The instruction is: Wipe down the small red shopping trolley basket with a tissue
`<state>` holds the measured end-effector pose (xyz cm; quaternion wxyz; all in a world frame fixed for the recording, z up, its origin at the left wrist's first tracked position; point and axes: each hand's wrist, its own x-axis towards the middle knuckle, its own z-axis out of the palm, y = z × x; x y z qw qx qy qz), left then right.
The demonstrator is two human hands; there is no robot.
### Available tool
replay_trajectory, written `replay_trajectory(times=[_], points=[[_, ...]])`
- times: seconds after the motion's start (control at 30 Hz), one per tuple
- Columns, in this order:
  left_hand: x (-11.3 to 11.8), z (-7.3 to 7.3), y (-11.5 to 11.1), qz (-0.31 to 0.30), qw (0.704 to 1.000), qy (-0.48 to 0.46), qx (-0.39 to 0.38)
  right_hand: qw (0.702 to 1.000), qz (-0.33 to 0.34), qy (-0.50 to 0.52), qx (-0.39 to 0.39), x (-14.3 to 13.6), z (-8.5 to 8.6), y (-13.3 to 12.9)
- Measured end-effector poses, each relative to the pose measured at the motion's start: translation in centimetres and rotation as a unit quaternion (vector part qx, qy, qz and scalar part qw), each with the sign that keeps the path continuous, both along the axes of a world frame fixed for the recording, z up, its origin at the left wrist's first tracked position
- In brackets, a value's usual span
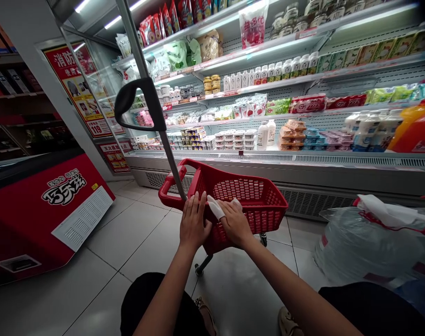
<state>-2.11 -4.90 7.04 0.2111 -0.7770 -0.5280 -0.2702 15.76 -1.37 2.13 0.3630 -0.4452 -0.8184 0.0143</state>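
A red plastic shopping cart (268,221) with perforated sides stands on the tiled floor in front of me. My left hand (194,224) lies on its near rim, fingers stretched out and pointing away from me. Just to the right, my right hand (234,221) presses a white wipe (216,206) against the same rim. Its fingers are bent round the wipe, and part of the cloth shows beside them. From the cart's left end rises a grey pole (170,156) bearing a black loop handle (156,105).
An open refrigerated shelf (216,161) with drinks and yogurt runs behind the cart. A red freezer (33,219) stands at the left. Plastic-wrapped bundles (370,242) sit on the floor at the right. My knees flank the cart's near side.
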Motion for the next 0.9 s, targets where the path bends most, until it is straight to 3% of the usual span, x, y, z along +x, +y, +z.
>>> replay_trajectory(times=[0.13, 0.27, 0.4, 0.57, 0.7, 0.8, 0.9], points=[[0.2, 0.0, -0.1, -0.017, 1.0, -0.017, 0.008, 0.996, 0.094, 0.011, 0.001, -3.5, 1.8, 0.3], [0.1, 0.3, -0.5, -0.022, 1.0, -0.019, 0.012, 0.996, 0.092, -0.007, 0.012, -4.0, 1.7, 0.3], [0.1, 0.3, -0.7, -0.016, 1.0, -0.004, 0.0, 0.998, 0.049, -0.039, 0.03, -0.9, -0.4, -0.1], [0.3, -0.3, -0.8, -0.002, 0.999, 0.033, -0.011, 0.994, -0.049, -0.086, 0.045, 5.4, -3.8, -0.9], [0.9, -0.6, -0.7, 0.0, 0.999, 0.034, -0.018, 0.989, -0.115, -0.09, 0.034, 8.0, -4.8, -1.3], [1.7, -0.7, -0.6, 0.002, 0.999, 0.028, -0.023, 0.987, -0.144, -0.07, 0.014, 5.9, -3.9, -1.2], [2.5, -0.8, -0.6, -0.004, 0.999, 0.026, -0.025, 0.996, -0.073, -0.052, 0.019, 2.0, -2.4, -1.1]])
